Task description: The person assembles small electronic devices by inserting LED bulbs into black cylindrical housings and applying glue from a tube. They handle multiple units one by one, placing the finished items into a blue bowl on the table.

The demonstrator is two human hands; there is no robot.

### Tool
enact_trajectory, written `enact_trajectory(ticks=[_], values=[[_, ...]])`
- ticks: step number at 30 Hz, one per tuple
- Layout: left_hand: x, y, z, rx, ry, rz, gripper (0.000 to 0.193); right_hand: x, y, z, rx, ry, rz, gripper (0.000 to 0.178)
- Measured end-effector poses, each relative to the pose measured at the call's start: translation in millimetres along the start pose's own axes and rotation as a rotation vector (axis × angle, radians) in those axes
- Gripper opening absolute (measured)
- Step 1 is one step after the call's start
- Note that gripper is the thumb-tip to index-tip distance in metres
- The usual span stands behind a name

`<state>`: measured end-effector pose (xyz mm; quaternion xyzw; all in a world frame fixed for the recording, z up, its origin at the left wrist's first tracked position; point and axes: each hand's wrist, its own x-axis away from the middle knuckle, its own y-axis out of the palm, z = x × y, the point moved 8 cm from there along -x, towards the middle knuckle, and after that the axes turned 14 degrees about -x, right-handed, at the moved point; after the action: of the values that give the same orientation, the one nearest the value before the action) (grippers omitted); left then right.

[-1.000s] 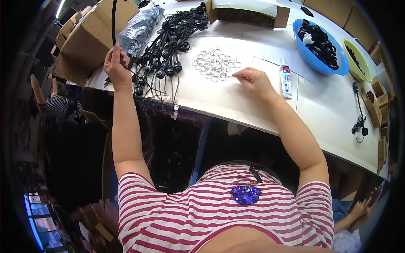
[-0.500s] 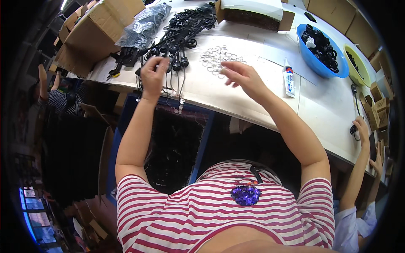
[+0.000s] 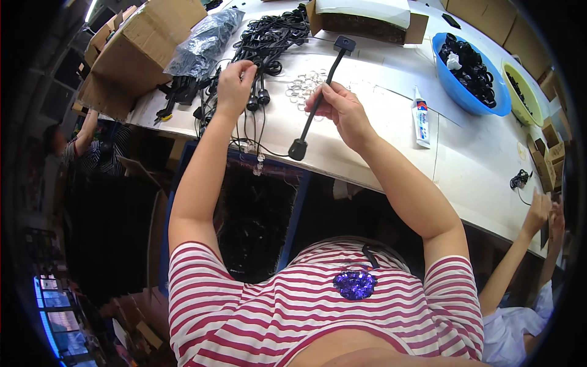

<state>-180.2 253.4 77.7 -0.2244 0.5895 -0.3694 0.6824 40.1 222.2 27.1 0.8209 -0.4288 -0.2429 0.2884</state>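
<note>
My right hand [image 3: 345,113] grips a slim black stem [image 3: 318,101] around its middle and holds it slanted over the table. At the stem's far end is a flat square head; a thicker rounded black end piece [image 3: 298,148] is at the near end, and a thin cable runs left from it. My left hand [image 3: 235,87] is closed in a pinch beside a tangle of black cables [image 3: 272,38] with round black ends [image 3: 263,96]; what its fingertips hold is hidden. Between my hands lie several clear rings [image 3: 299,88], partly behind the right hand.
A white glue tube [image 3: 422,122] lies right of my hand. Beyond it stand a blue basin [image 3: 505,105] of black parts and a yellow basin [image 3: 531,116]. Cardboard boxes [image 3: 143,46] and a plastic-wrapped bundle [image 3: 205,40] are at left. A co-worker's hands [image 3: 539,211] are at far right.
The black stem has come up into my right hand, which was empty and open before. My left hand has shifted slightly right and away from me. At right, the co-worker's hand has left the coiled cable.
</note>
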Motion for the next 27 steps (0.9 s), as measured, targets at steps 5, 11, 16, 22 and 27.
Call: enact_trajectory(ticks=[5, 11, 16, 22, 27], values=[[-26.5, 36.7, -37.5, -0.429, 0.031, 0.032, 0.025, 10.7, 10.9, -21.6, -0.195, -0.052, -0.062, 0.023], [-45.3, 28.3, -41.5, -0.084, -0.009, -0.01, 0.021, 8.8, 0.3, -36.8, -0.448, -0.078, -0.004, 0.023], [-71.0, -30.5, -54.4, 0.105, -0.165, 0.316, 0.024, 8.5, -4.0, -28.1, -0.483, -0.007, 0.022, 0.023], [-82.1, -68.3, -50.8, 0.697, -0.338, 0.39, 0.023, 7.1, -9.2, -12.8, -0.447, 0.087, 0.02, 0.02], [-78.3, -83.8, -39.8, 0.729, -0.249, 0.29, 0.02, 9.1, -17.5, 9.7, -0.033, 0.243, 0.164, 0.026]])
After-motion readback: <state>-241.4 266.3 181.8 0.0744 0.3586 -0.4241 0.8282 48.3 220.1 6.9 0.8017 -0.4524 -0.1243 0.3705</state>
